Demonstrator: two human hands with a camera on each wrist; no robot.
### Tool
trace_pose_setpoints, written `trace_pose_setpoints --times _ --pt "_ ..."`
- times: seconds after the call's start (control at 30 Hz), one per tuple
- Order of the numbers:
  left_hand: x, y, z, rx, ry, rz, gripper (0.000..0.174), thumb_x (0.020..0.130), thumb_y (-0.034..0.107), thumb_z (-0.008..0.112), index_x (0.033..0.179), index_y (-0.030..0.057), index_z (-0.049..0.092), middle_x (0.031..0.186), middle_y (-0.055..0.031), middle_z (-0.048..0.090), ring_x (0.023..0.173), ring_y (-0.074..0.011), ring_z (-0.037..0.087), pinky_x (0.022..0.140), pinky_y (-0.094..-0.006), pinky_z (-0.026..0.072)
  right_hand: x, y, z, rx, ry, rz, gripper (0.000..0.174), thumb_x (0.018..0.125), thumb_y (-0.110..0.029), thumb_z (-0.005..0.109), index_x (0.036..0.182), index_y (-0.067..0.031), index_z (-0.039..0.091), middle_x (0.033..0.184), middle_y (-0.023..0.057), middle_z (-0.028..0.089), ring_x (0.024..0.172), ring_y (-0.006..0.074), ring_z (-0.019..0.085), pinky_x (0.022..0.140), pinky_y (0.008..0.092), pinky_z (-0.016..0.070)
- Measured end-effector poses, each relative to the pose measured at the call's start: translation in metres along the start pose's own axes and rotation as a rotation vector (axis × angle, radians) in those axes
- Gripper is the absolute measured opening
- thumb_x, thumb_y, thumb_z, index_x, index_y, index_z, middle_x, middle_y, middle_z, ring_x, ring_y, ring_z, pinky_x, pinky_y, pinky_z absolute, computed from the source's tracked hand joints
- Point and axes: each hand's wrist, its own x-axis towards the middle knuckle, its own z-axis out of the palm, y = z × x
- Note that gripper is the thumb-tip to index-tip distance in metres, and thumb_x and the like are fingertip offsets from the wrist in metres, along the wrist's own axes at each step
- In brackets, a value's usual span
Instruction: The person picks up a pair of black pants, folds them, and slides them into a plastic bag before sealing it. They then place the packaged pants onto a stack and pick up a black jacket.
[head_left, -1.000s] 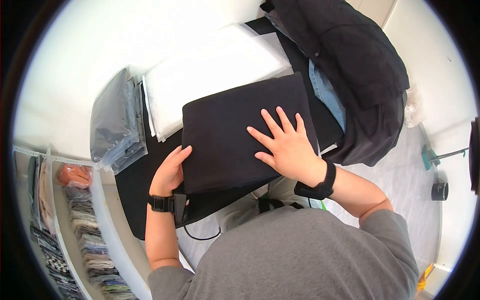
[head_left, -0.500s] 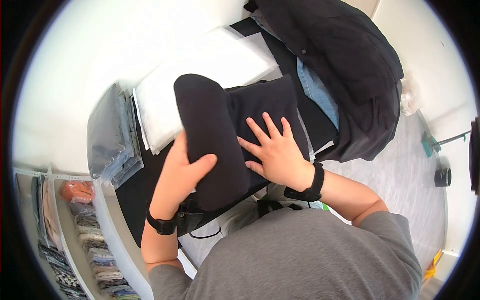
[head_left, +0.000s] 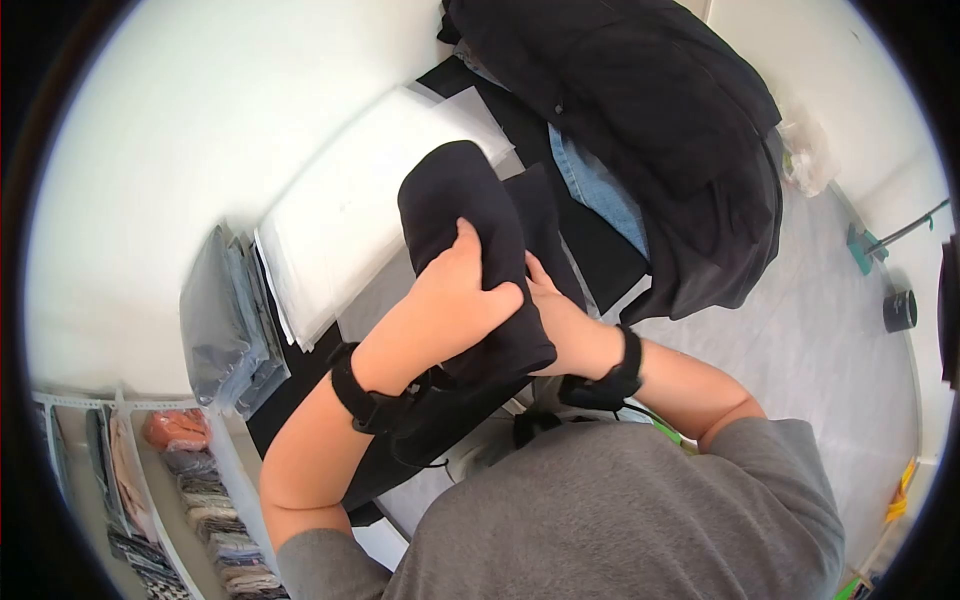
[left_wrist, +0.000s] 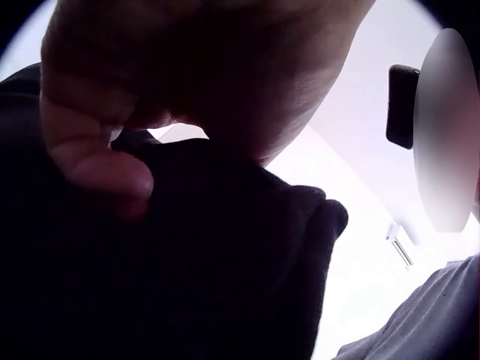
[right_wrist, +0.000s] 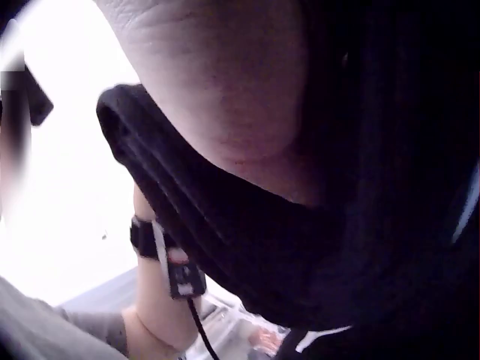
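Note:
A folded black garment (head_left: 455,190) stands rolled over on itself above the table, in front of the body. My left hand (head_left: 445,310) grips it from the left, thumb and a fingertip over the dark cloth. In the left wrist view a bent finger (left_wrist: 105,169) presses into the fabric. My right hand (head_left: 570,328) lies at the right side of the fold, one straight finger showing along the cloth and the others hidden behind it. The right wrist view shows the heel of that hand against the garment (right_wrist: 225,217), whose layered edge curves around below it.
White plastic bags (head_left: 330,220) lie flat on the black table (head_left: 590,245). Bagged folded clothes (head_left: 225,320) stand at the left. A heap of black clothes (head_left: 640,130) with blue denim (head_left: 595,190) lies at the right. Shelves hold packed clothes (head_left: 215,510) at lower left.
The garment lay flat under the spread right hand; the left hand has lifted its left part and folded it rightwards, now covering much of the right hand. The head view has shifted slightly.

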Motion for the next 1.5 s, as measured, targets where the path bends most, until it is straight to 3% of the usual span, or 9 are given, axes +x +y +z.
trace_pose_setpoints --times 0.17,0.23,0.3,0.37,0.47,0.67,1.27,1.4,1.5 --pt "-0.008 -0.007 0.011 -0.071 0.036 0.008 0.088 0.079 0.032 0.062 0.132 -0.0247 0.021 0.101 -0.0318 0.057 0.094 -0.0397 0.06 0.082 -0.0364 0.0483 -0.021 0.016 -0.038 0.211 0.579 0.339 0.037 0.082 -0.007 0.062 0.117 -0.0006 0.052 0.113 0.0118 0.057 0.104 0.0218 0.055 0.093 0.0309 0.0413" --pt "-0.011 -0.009 0.02 -0.019 0.078 0.095 0.09 0.08 0.038 0.064 0.132 -0.0237 0.024 0.107 -0.0311 0.055 0.099 -0.0399 0.058 0.085 -0.037 0.0466 -0.029 0.024 -0.026 0.814 0.669 0.725 0.036 0.083 -0.011 0.061 0.116 0.0031 0.054 0.106 0.0148 0.06 0.1 0.0224 0.058 0.086 0.0308 0.0461" --pt "-0.016 -0.005 0.021 0.298 0.109 0.227 0.094 0.079 0.051 0.063 0.131 -0.0207 0.031 0.126 -0.0294 0.045 0.116 -0.039 0.047 0.092 -0.0417 0.0416 -0.026 0.004 -0.05 1.059 0.523 0.861 0.047 0.092 -0.027 0.058 0.123 0.0069 0.049 0.112 0.0153 0.059 0.106 0.0186 0.056 0.088 0.0285 0.0458" --pt "-0.024 -0.013 0.028 0.405 0.149 0.264 0.088 0.08 0.058 0.058 0.136 -0.0078 0.037 0.141 -0.0287 0.031 0.13 -0.0405 0.032 0.097 -0.053 0.0349 -0.024 0.006 -0.061 1.373 0.177 0.855 0.06 0.094 -0.041 0.052 0.127 0.0088 0.047 0.121 0.0165 0.056 0.111 0.0192 0.054 0.091 0.0288 0.045" --pt "-0.032 -0.027 0.044 0.419 0.119 0.363 0.066 0.085 0.054 0.054 0.139 0.0185 0.044 0.151 -0.0249 0.017 0.137 -0.0463 0.016 0.098 -0.0714 0.0199 -0.017 0.011 -0.069 1.426 0.117 0.86 0.071 0.092 -0.051 0.051 0.128 0.0103 0.046 0.122 0.0182 0.056 0.111 0.0212 0.056 0.092 0.0321 0.0451" --pt "-0.032 -0.028 0.051 0.467 0.156 0.376 0.061 0.084 0.05 0.057 0.137 0.022 0.047 0.151 -0.0217 0.018 0.139 -0.0445 0.014 0.099 -0.0716 0.0183 -0.004 0.016 -0.065 1.546 0.051 0.878 0.051 0.083 -0.034 0.071 0.113 0.0054 0.057 0.107 0.0153 0.062 0.097 0.0221 0.063 0.08 0.0329 0.0521" --pt "-0.057 -0.054 0.047 0.364 0.127 0.508 0.054 0.086 0.038 0.06 0.136 0.0237 0.048 0.152 -0.016 0.022 0.142 -0.0384 0.012 0.103 -0.071 0.0128 0.002 0.004 -0.048 1.448 0.204 0.829 0.048 0.079 -0.009 0.066 0.123 -0.0015 0.047 0.111 0.0111 0.059 0.098 0.0206 0.061 0.083 0.0345 0.0527" --pt "-0.065 -0.076 0.02 -0.095 0.277 0.585 0.053 0.088 0.024 0.059 0.135 0.0049 0.043 0.148 -0.0212 0.026 0.138 -0.0377 0.023 0.112 -0.0419 0.0227 0.002 0.011 -0.047 1.501 0.214 0.793 0.048 0.079 -0.008 0.064 0.123 -0.002 0.046 0.109 0.0118 0.06 0.096 0.0224 0.062 0.083 0.0351 0.0531" --pt "-0.091 -0.121 0.009 0.059 0.442 0.352 0.052 0.088 0.017 0.058 0.135 0.004 0.041 0.145 -0.0193 0.032 0.132 -0.037 0.034 0.109 -0.0411 0.0295 -0.008 0.011 -0.06 1.629 0.236 0.866 0.044 0.081 -0.013 0.062 0.121 0.0002 0.049 0.108 0.0135 0.062 0.094 0.0248 0.063 0.085 0.0364 0.0525"
